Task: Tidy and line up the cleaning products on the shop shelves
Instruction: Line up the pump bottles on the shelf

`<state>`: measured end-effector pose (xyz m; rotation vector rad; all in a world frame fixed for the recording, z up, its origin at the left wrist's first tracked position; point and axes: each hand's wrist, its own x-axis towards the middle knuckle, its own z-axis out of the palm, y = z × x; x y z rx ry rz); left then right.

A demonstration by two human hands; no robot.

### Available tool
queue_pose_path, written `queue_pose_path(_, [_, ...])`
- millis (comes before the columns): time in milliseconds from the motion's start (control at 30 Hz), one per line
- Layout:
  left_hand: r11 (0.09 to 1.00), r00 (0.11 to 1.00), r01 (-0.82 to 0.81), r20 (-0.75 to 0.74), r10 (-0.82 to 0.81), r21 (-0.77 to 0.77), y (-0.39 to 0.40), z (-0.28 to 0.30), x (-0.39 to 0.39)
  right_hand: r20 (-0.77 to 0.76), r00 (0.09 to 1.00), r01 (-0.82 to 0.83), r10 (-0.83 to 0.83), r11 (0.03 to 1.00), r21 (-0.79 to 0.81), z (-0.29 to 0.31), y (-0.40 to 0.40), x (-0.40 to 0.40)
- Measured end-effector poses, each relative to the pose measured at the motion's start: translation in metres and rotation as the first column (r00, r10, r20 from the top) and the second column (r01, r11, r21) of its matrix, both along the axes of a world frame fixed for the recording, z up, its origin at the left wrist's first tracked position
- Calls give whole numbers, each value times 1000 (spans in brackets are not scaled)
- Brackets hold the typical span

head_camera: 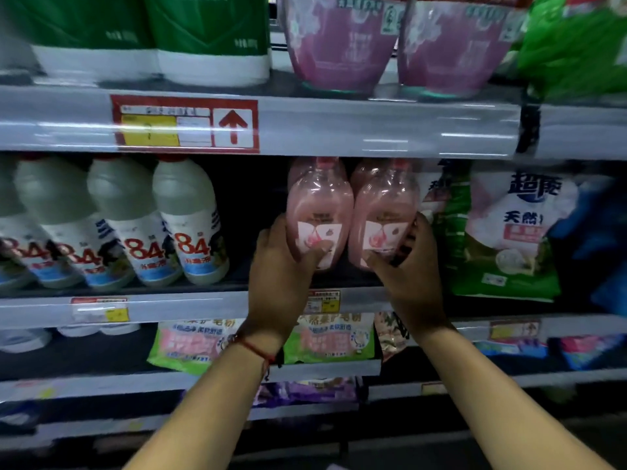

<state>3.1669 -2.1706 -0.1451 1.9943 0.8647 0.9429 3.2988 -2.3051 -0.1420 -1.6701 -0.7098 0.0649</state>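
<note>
Two pink bottles stand side by side on the middle shelf [135, 308], their caps just under the shelf above. My left hand [281, 276] wraps the lower part of the left pink bottle [319, 205], thumb across its label. My right hand [410, 279] grips the right pink bottle [383, 212] from its right side, thumb on the label. Both bottles are upright and touch each other.
Several white "84" disinfectant bottles [190, 225] lean in a row to the left, with a dark gap between them and the pink bottles. A green and white detergent bag [509, 232] stands right of the bottles. Pink refill pouches [342, 42] and green packs [207, 35] sit on the shelf above; green bags [193, 344] lie below.
</note>
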Motion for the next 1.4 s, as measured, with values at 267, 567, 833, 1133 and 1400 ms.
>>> queue_pose_path(267, [1000,1000,-5,21,5,8,-6,-3,3,-39,997,-66,65,997,-39,2,4,12])
queue_pose_path(567, [999,996,-20,-85,22,26,-10,0,8,-45,994,-107,101,982,-158,-3,4,23])
queue_pose_path(833, [981,933,42,-358,30,191,-26,6,-21,34,995,-74,91,938,-338,13,-8,19])
queue_pose_path(1133, [967,789,97,-611,68,234,-74,-16,-79,291,871,-16,396,614,-789,30,-62,-51])
queue_pose_path(1400, [914,695,19,-662,280,406,-88,-25,-154,186,707,-232,682,473,-850,16,-49,-104])
